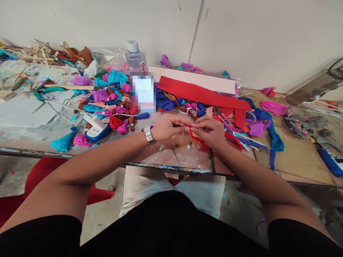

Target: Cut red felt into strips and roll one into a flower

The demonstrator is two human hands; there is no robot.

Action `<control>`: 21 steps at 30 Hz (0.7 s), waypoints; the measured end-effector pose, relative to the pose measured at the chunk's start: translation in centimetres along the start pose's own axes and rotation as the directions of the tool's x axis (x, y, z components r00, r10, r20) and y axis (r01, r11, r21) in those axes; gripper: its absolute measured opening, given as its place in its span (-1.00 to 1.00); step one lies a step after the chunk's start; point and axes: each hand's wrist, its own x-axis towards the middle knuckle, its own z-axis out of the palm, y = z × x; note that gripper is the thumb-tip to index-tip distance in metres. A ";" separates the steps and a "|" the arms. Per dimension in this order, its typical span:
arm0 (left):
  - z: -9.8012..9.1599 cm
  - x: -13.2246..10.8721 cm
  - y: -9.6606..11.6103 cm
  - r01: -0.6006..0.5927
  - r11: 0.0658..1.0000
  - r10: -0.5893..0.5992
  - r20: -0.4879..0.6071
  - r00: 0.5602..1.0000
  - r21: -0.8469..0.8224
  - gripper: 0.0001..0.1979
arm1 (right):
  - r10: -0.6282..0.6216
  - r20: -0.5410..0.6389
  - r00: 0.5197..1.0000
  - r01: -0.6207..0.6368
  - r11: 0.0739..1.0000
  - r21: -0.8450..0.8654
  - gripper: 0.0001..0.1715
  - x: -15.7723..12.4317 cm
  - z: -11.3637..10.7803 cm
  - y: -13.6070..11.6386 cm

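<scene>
Near the table's front edge, my left hand (171, 127) and my right hand (210, 132) meet at the fingertips. Both pinch a small piece of red cloth (201, 142), whose loose end hangs down beneath my right hand. My fingers partly hide its upper part. Behind my hands a long red strip (200, 93) lies against a white board (193, 78). Small rolled pieces of coloured cloth (123, 126) are heaped to the left of my left hand.
A bottle (135, 59) stands behind a lit phone (144, 93). A blue-and-white power strip (98, 130), green-handled pliers (48, 92) and wooden sticks (34, 53) are on the left. Cardboard (297, 153) and a second blue device (330, 161) lie at the right.
</scene>
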 end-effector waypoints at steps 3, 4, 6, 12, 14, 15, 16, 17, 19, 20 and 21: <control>-0.1 0.0 -0.3 -0.006 1.000 0.006 -0.025 1.000 -0.004 -0.57 | -0.036 0.034 0.999 0.037 0.999 -0.015 -0.83 0.1 -0.3 -0.2; -0.1 0.0 -0.4 -0.011 1.000 0.011 -0.029 1.000 -0.002 -0.58 | -0.043 0.051 0.998 0.044 0.999 -0.023 -0.81 0.1 -0.4 -0.3; -0.2 0.1 -0.6 -0.028 1.000 0.028 -0.042 0.999 0.007 -0.59 | -0.051 0.080 0.996 0.054 0.998 -0.043 -0.77 0.2 -0.5 -0.4; -0.1 0.1 -0.5 -0.067 0.994 0.076 -0.111 0.991 0.088 -0.62 | -0.058 0.073 0.996 0.068 0.989 -0.132 -0.76 0.2 -0.3 -0.5; 0.0 0.1 -0.4 -0.077 0.988 0.093 -0.114 0.989 0.134 -0.64 | -0.062 0.079 0.995 0.073 0.985 -0.155 -0.81 0.2 -0.3 -0.5; 0.0 0.0 -0.4 -0.083 0.985 0.100 -0.113 0.989 0.153 -0.64 | -0.063 0.079 0.995 0.075 0.984 -0.162 -0.82 0.2 -0.3 -0.5; 0.1 0.0 -0.3 -0.087 0.981 0.106 -0.109 0.988 0.171 -0.64 | -0.065 0.077 0.995 0.078 0.983 -0.169 -0.84 0.1 -0.3 -0.5; 0.1 0.0 -0.3 -0.090 0.978 0.111 -0.104 0.988 0.187 -0.64 | -0.069 0.073 0.995 0.081 0.981 -0.175 -0.85 0.1 -0.2 -0.5; 0.1 -0.1 -0.1 -0.095 0.970 0.119 -0.096 0.988 0.224 -0.64 | -0.077 0.062 0.995 0.088 0.978 -0.192 -0.87 0.0 -0.2 -0.5; 0.1 -0.1 -0.1 -0.096 0.964 0.123 -0.097 0.988 0.249 -0.65 | -0.080 0.059 0.995 0.091 0.975 -0.202 -0.88 0.0 -0.2 -0.5; 0.1 -0.2 0.0 -0.098 0.956 0.129 -0.097 0.987 0.276 -0.65 | -0.082 0.059 0.995 0.093 0.972 -0.213 -0.89 0.0 -0.1 -0.4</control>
